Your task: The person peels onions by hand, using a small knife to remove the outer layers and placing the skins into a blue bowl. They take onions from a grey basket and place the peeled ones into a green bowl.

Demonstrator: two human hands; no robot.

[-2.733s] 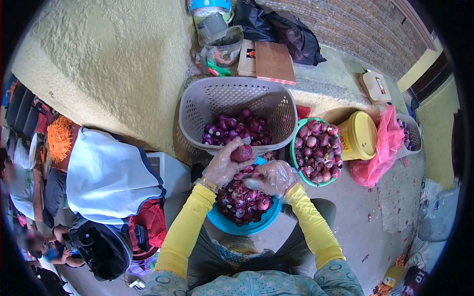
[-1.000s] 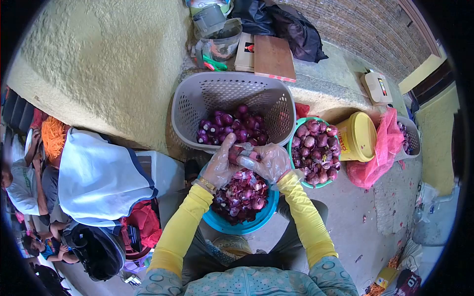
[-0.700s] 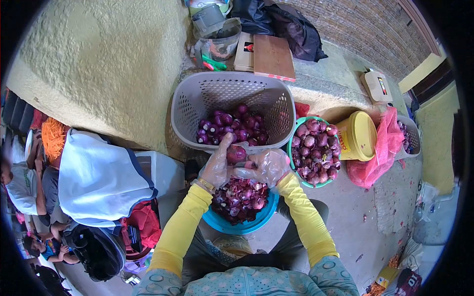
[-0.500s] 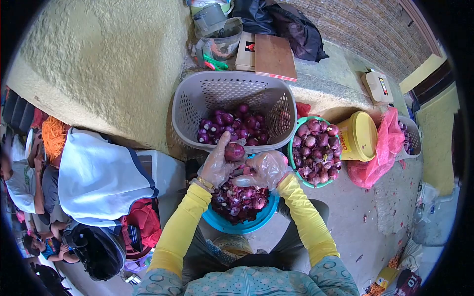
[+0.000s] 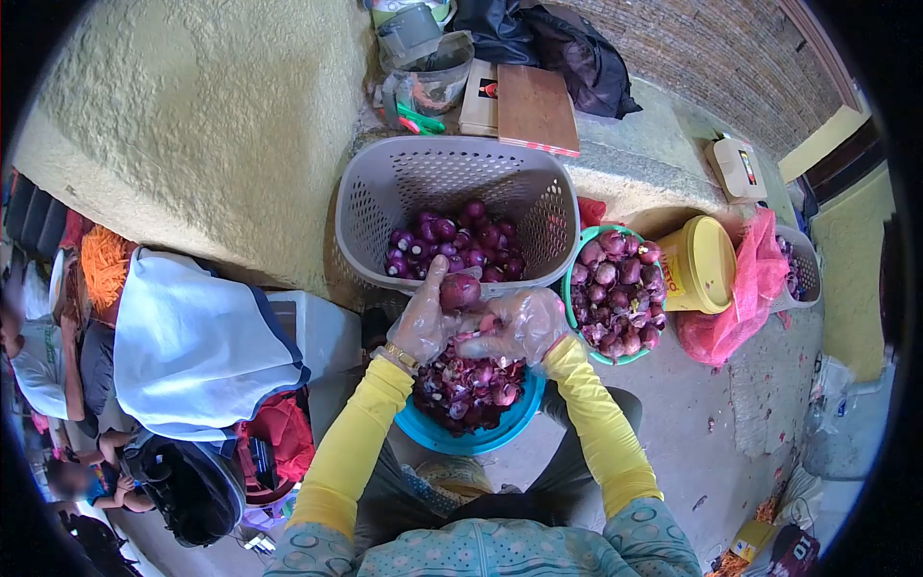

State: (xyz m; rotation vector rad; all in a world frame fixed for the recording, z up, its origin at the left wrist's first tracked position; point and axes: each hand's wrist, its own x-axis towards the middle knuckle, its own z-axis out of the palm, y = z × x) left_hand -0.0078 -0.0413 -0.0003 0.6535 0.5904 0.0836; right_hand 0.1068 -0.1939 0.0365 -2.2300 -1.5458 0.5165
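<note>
My left hand (image 5: 424,320), in a clear plastic glove, holds a red onion (image 5: 460,289) just over the near rim of the grey basket. My right hand (image 5: 520,327), gloved the same way, is closed beside it, touching the onion's lower side; whether it grips a tool is hidden. Both hands hover above a blue bowl (image 5: 461,438) heaped with purple onion skins. The grey perforated basket (image 5: 385,192) behind holds several peeled dark-purple onions. A green bowl (image 5: 573,310) to the right is full of unpeeled onions.
A yellow bucket (image 5: 699,264) and a pink plastic bag (image 5: 750,288) sit right of the green bowl. A wooden board (image 5: 534,111), containers and a dark bag lie on the ledge behind. Other people sit at the far left, beside a white cloth (image 5: 192,346).
The onion has been turned in my left hand and raised slightly toward the basket rim. My right hand pulled skin away and returned to the onion's underside.
</note>
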